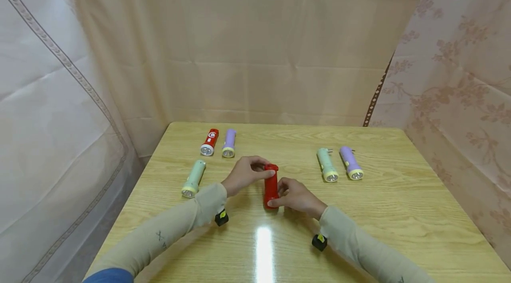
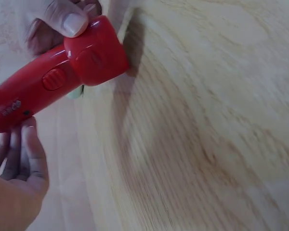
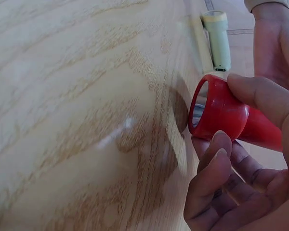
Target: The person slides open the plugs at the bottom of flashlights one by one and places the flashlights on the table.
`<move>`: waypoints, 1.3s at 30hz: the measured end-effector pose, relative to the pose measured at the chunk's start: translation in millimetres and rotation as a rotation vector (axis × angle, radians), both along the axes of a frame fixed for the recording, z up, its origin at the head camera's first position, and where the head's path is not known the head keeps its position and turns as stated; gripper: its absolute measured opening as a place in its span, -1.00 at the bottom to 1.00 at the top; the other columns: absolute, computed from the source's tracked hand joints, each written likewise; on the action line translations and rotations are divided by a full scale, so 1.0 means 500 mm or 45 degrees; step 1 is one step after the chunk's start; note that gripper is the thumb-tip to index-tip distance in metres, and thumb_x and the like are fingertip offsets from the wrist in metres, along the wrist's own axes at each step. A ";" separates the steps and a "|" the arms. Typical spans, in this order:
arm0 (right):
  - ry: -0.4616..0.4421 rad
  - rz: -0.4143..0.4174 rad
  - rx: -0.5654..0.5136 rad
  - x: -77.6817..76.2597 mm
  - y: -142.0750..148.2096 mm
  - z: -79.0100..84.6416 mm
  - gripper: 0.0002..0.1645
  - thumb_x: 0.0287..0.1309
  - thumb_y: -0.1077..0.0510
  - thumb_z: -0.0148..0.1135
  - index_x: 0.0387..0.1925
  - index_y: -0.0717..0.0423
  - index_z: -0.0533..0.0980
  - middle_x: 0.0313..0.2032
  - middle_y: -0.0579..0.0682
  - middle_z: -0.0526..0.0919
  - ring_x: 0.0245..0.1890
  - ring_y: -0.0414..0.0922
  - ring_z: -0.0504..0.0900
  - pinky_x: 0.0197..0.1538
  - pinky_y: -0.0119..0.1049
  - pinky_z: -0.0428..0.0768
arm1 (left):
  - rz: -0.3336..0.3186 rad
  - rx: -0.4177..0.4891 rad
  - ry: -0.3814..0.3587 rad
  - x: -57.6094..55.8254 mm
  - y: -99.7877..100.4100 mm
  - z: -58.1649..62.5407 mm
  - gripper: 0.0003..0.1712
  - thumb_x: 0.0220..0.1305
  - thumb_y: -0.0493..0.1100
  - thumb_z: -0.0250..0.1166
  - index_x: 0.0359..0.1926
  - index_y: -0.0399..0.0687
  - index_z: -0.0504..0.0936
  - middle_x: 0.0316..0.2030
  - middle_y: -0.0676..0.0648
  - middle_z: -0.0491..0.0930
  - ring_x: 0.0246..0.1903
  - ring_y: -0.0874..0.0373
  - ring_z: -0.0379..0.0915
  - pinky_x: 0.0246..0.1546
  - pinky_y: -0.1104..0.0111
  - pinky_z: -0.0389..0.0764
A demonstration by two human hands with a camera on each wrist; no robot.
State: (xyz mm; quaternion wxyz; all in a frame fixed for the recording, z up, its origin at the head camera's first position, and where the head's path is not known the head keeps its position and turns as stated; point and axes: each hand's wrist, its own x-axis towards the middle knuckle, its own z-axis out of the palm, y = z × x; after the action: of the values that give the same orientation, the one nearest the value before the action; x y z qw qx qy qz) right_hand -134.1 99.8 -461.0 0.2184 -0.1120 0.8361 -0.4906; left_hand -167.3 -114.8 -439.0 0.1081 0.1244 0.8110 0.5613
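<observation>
A red flashlight (image 1: 271, 189) stands nearly upright between both hands, its wide lens end pointing down, close over the table. My left hand (image 1: 246, 174) holds the narrow tail end at the top, thumb on the near side. Lower down, my right hand (image 1: 298, 197) grips the wide head between thumb and fingers. The left wrist view shows a round ribbed button (image 2: 54, 79) on the red body and small pale print near the tail. In the right wrist view, the silvery reflector (image 3: 199, 109) shows inside the red rim, facing the table.
On the wooden table (image 1: 383, 229), a red flashlight with white markings (image 1: 210, 141), a purple one (image 1: 229, 143) and a green one (image 1: 194, 178) lie at left. A green flashlight (image 1: 327, 165) and a purple one (image 1: 351, 162), both with metal prongs out, lie at right. Curtains (image 1: 255, 52) surround the table.
</observation>
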 end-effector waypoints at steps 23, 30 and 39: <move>0.147 0.159 -0.013 -0.006 0.017 -0.016 -0.60 0.07 0.02 0.61 -0.05 -0.03 0.69 -0.17 -0.07 0.69 -0.21 -0.06 0.57 -0.21 -0.20 0.52 | -0.238 0.014 0.385 0.046 -0.006 -0.010 -0.65 0.18 -0.14 0.58 -0.04 0.02 0.68 -0.16 0.05 0.65 -0.15 0.11 0.57 -0.14 0.04 0.64; 0.171 0.126 -0.015 -0.005 0.013 -0.018 -0.50 0.02 0.06 0.64 0.02 -0.02 0.66 -0.15 -0.10 0.70 -0.14 -0.03 0.58 -0.14 -0.17 0.51 | -0.295 -0.027 0.423 0.054 -0.004 -0.006 -0.63 0.17 -0.13 0.57 -0.02 0.07 0.66 -0.14 0.13 0.63 -0.14 0.21 0.54 -0.17 0.19 0.65; 0.188 0.107 0.006 -0.001 0.011 -0.022 -0.51 0.01 0.06 0.65 -0.01 0.02 0.66 -0.17 -0.09 0.70 -0.16 -0.04 0.57 -0.15 -0.20 0.49 | -0.335 0.033 0.317 0.050 -0.014 -0.011 -0.76 0.37 -0.07 0.42 0.02 0.10 0.66 -0.09 0.12 0.65 -0.07 0.17 0.55 -0.09 0.23 0.62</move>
State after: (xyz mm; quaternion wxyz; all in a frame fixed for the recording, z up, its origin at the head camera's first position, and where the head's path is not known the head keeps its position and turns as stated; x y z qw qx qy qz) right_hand -134.3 105.4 -471.8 0.1769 -0.1823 0.8457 -0.4694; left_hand -142.4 -121.7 -444.4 0.0776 0.2994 0.7877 0.5328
